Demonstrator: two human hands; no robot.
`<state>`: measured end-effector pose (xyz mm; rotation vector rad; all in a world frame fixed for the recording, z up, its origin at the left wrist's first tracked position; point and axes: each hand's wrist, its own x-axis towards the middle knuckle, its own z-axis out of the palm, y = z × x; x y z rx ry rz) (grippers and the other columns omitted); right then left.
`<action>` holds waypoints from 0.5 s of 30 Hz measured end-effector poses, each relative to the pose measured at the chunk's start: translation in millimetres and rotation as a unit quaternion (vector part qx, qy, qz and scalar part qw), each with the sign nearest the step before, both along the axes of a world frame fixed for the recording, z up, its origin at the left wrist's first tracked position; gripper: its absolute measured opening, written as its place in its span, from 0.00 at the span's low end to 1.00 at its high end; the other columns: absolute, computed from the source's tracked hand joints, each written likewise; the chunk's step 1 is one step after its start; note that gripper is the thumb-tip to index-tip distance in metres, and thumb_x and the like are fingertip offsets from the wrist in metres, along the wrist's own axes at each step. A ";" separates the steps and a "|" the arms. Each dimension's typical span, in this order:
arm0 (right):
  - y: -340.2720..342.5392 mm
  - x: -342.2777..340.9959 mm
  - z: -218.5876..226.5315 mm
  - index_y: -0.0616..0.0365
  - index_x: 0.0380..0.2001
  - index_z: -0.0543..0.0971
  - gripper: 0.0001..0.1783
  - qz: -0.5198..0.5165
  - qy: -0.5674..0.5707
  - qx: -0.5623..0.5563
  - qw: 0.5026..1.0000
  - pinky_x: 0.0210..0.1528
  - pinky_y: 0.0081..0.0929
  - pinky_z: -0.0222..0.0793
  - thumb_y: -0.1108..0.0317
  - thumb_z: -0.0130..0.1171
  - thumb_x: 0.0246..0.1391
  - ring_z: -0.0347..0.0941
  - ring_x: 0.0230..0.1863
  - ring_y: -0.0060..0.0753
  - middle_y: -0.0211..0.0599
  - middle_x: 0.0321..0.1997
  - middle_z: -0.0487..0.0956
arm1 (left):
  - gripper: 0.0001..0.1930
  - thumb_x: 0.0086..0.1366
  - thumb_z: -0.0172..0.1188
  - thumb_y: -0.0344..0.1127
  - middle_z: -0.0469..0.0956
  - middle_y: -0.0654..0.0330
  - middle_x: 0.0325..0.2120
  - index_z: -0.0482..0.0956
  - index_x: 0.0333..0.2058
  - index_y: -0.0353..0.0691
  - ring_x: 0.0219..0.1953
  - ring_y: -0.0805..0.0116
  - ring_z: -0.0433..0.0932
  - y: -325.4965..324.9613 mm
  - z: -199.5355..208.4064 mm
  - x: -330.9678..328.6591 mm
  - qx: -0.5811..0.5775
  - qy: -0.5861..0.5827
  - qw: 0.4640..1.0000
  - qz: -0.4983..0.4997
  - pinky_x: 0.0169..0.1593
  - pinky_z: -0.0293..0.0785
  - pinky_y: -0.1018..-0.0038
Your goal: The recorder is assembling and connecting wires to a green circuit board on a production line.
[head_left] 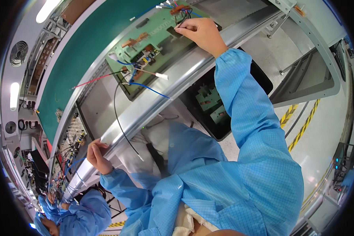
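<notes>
At lower left, the left hand (98,156) curls by the metal rail (145,112) — whether its fingers grip, I cannot tell. Beyond, at upper centre, the wired green board (166,50) lies beneath the right hand (203,34), fingers pinched narrow — on what, I cannot tell. Upper left, a green counter (63,78) curves away

Have flat green rectangular board (159,30) just beyond long silver metal rail (185,74); long green flat benchtop strip (65,65) beyond board, to left. Have bare right hand (203,34) over board's right half, bare left hand (98,156) by rail, left of board. See black rectangular panel (215,130) on rail's near side, partly below blue cloth sleeve (246,104). Find yellow-black striped floor tape (305,122) farther right.
</notes>
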<state>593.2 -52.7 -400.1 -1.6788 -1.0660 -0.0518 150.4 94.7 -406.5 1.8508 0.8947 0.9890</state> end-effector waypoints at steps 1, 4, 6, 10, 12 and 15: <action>-0.8 1.9 -0.8 0.58 0.26 0.81 0.12 -0.032 -0.070 -0.038 0.996 0.20 0.25 0.53 0.59 0.61 0.47 0.60 0.15 0.22 0.29 0.12 0.67 | 0.16 0.69 0.43 0.41 0.72 0.64 0.20 0.75 0.37 0.34 0.25 0.78 0.70 -0.3 -2.0 2.3 0.005 -0.002 1.000 0.008 0.30 0.65 0.84; 2.6 4.9 -4.4 0.52 0.26 0.82 0.13 -0.046 -0.115 -0.058 0.991 0.19 0.26 0.52 0.55 0.61 0.47 0.59 0.14 0.25 0.27 0.11 0.66 | 0.17 0.69 0.44 0.42 0.72 0.66 0.20 0.76 0.37 0.34 0.24 0.80 0.70 0.2 -8.0 5.0 0.006 0.003 0.999 0.035 0.28 0.63 0.86; 6.9 10.5 -9.6 0.50 0.27 0.81 0.13 -0.034 -0.140 -0.065 0.987 0.20 0.30 0.57 0.53 0.59 0.48 0.65 0.16 0.31 0.30 0.14 0.71 | 0.17 0.69 0.44 0.42 0.72 0.67 0.20 0.76 0.37 0.35 0.25 0.81 0.69 -0.5 -7.7 7.1 0.016 0.000 0.999 0.051 0.28 0.63 0.87; -1.6 -2.0 15.2 0.56 0.24 0.77 0.12 0.020 -0.164 -0.088 0.982 0.31 0.42 0.66 0.59 0.53 0.50 0.72 0.29 0.49 0.44 0.25 0.76 | 0.17 0.69 0.44 0.42 0.71 0.67 0.20 0.75 0.39 0.35 0.25 0.81 0.69 3.2 -12.9 6.0 0.020 -0.003 0.998 0.063 0.27 0.63 0.86; 1.2 2.7 10.0 0.54 0.21 0.77 0.12 0.004 -0.195 -0.069 0.978 0.30 0.43 0.65 0.59 0.54 0.49 0.72 0.28 0.49 0.43 0.22 0.76 | 0.17 0.69 0.43 0.42 0.71 0.66 0.20 0.75 0.38 0.33 0.24 0.81 0.69 1.8 -12.4 10.3 0.018 -0.013 0.997 0.071 0.28 0.63 0.86; 4.3 3.7 5.1 0.54 0.22 0.78 0.12 -0.022 -0.224 -0.085 0.971 0.30 0.43 0.65 0.58 0.53 0.49 0.72 0.28 0.49 0.44 0.23 0.76 | 0.18 0.69 0.43 0.41 0.71 0.65 0.20 0.75 0.37 0.32 0.24 0.80 0.69 1.0 -13.5 10.1 0.017 -0.018 0.997 0.078 0.28 0.64 0.85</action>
